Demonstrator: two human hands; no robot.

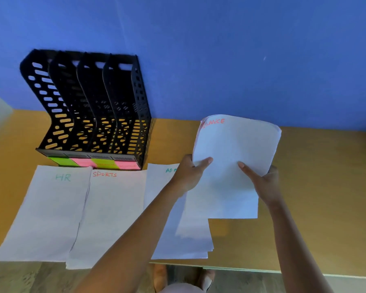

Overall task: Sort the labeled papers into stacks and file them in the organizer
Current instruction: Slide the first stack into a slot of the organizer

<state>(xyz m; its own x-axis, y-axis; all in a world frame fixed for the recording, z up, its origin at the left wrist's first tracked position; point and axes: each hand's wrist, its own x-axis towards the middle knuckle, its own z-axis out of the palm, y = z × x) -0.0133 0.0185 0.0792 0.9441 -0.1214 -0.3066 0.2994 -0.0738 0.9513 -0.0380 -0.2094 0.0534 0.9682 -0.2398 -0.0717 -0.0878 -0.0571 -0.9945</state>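
While three white paper stacks point(51, 210) are lying sorted, the left hand point(188, 174) and right hand point(264, 182) are pinching the red-lettered finance sheaf point(235, 149), likely needing squaring before filing in the black perforated plastic organizer point(89, 106).

Both arms are bare, with no sleeves showing. The left hand point(188, 176) and right hand point(264, 182) wear no rings or gloves. Sandals point(205, 278) show on the feet below.

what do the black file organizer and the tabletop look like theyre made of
Black slotted file organizer: likely moulded plastic, matte with a slight sheen; the curved dividers and regular punched slots suggest it. Ochre tabletop: smooth and even with a pale edge strip, probably laminate over board, though painted wood is possible.
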